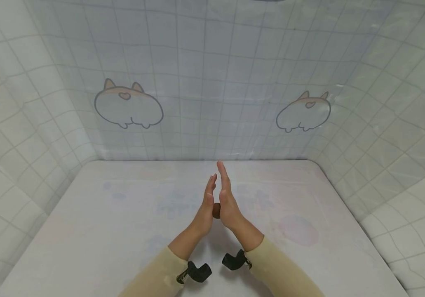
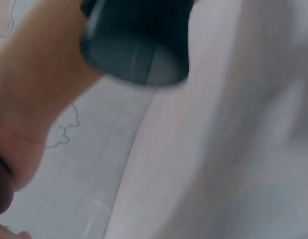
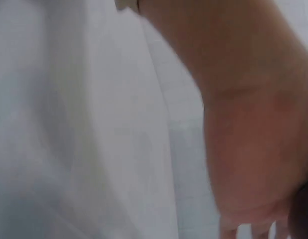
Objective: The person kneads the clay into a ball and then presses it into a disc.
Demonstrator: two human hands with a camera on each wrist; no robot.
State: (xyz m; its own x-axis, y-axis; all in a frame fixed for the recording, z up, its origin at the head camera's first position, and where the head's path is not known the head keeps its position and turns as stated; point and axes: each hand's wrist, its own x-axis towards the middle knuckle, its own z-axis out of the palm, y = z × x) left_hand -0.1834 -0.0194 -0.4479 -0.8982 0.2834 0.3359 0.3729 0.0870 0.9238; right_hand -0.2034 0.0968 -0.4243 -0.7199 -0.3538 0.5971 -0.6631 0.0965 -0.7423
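Note:
A small round brown ball point(image 1: 216, 210) sits between two palms, low near the heels of the hands, in the head view. From the left side my left hand point(image 1: 205, 211) presses on it, fingers straight and pointing away. My right hand point(image 1: 229, 207) faces it from the other side, fingers also extended and reaching a little farther forward. Above the ball a narrow gap separates the fingers. At the left edge of the left wrist view the dark ball point(image 2: 1, 189) is partly cut off. It also shows at the right edge of the right wrist view, the ball point(image 3: 303, 211) beside a palm.
A pale table point(image 1: 97, 231) with faint printed patches lies beneath the hands. Around it hangs a white gridded curtain point(image 1: 182, 103) with cartoon dog rears. Black camera mounts point(image 1: 199, 272) are strapped at both sleeve cuffs, close to each other.

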